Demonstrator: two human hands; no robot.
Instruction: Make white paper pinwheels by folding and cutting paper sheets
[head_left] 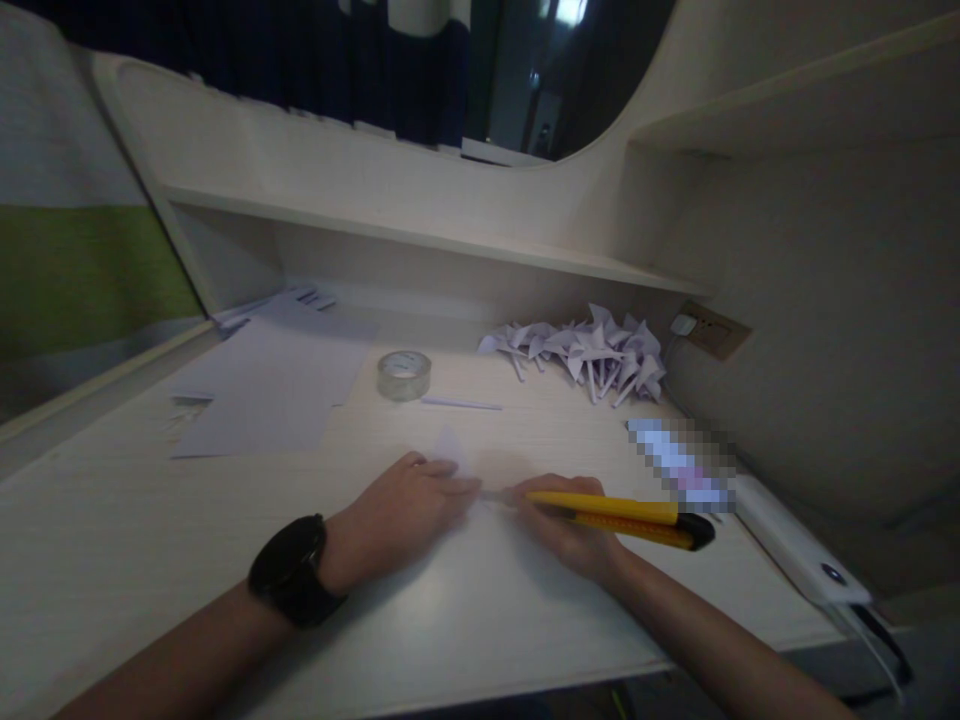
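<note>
My right hand (564,535) grips a yellow and black utility knife (622,518), its blade end pointing left towards a small white piece of paper (452,447) on the desk. My left hand (409,510), with a black watch (294,570) on the wrist, lies flat on that paper, its fingertips close to the knife's tip. The paper is mostly hidden under the fingers.
A roll of clear tape (404,375) and a thin paper strip (461,404) lie farther back. White sheets (262,385) lie at the left, a heap of folded paper pinwheels (592,352) at the back right. A white power bank (795,545) and a wall socket (712,330) are at the right.
</note>
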